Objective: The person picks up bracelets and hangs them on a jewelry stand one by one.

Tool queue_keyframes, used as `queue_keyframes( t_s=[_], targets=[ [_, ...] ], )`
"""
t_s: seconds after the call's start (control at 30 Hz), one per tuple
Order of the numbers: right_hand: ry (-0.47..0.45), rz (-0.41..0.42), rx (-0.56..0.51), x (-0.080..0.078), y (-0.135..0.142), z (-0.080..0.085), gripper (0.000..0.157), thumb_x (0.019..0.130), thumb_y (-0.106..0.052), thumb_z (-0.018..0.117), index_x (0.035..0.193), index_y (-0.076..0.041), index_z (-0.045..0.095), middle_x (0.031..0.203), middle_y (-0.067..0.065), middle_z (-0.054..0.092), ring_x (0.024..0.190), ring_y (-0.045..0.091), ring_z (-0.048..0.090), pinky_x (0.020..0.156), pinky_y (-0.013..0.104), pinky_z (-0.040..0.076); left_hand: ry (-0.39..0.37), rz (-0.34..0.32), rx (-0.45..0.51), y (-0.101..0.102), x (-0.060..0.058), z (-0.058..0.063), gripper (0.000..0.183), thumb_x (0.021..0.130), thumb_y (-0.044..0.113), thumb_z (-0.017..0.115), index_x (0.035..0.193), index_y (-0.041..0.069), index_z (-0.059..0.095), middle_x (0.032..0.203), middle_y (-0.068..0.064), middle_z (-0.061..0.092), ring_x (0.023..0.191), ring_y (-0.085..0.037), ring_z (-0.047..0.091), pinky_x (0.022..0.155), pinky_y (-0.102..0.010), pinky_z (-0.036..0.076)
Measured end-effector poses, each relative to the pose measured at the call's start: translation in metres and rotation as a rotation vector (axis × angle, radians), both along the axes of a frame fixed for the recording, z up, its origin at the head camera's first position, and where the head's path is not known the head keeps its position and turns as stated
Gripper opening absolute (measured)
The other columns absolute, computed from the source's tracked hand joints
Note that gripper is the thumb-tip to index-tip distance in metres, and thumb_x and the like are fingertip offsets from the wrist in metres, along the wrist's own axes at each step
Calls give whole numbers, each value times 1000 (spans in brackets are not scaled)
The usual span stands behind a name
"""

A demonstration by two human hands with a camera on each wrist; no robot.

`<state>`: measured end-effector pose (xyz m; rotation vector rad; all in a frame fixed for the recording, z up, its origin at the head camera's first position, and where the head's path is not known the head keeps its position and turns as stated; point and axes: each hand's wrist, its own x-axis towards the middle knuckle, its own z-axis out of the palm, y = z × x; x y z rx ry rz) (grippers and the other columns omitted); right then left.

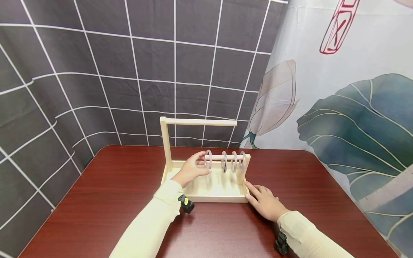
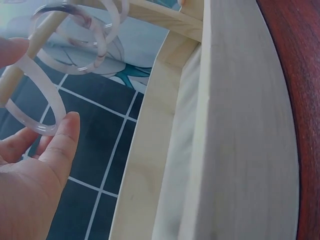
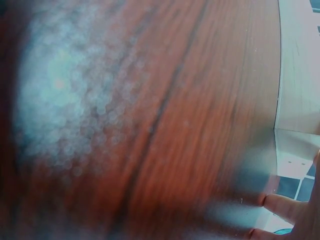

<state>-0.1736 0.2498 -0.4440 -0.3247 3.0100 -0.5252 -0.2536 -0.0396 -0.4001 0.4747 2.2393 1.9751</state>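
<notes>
In the head view, my left hand pinches a pale translucent bangle at the free left end of the lower wooden rod. The left wrist view shows thumb and fingers on that bangle, with the rod passing through its ring. Farther right on the same rod hang three more bangles, one of them a darker-streaked bangle. My right hand lies with extended fingers against the right side of the wooden stand's tray base. Only some of its fingers show in the right wrist view.
A taller post rises at the stand's left, carrying a higher bare rod. Under everything is a reddish-brown table. Behind it hang a dark grid-patterned cloth and a pale curtain with painted leaves.
</notes>
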Motion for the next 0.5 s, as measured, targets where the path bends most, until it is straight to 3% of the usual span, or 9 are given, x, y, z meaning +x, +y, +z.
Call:
queue_keyframes(
  t_s=[0.5],
  targets=[
    [-4,1,-5,1,0,2,58,99,-53,37,151,-28,32,138,17,45,131,43,37,85,81,29,-43,2,-24,10,-4,-2,76,75,1,74,143,-1,40,127,-27,54,118,-36,53,95,-40,49]
  ],
)
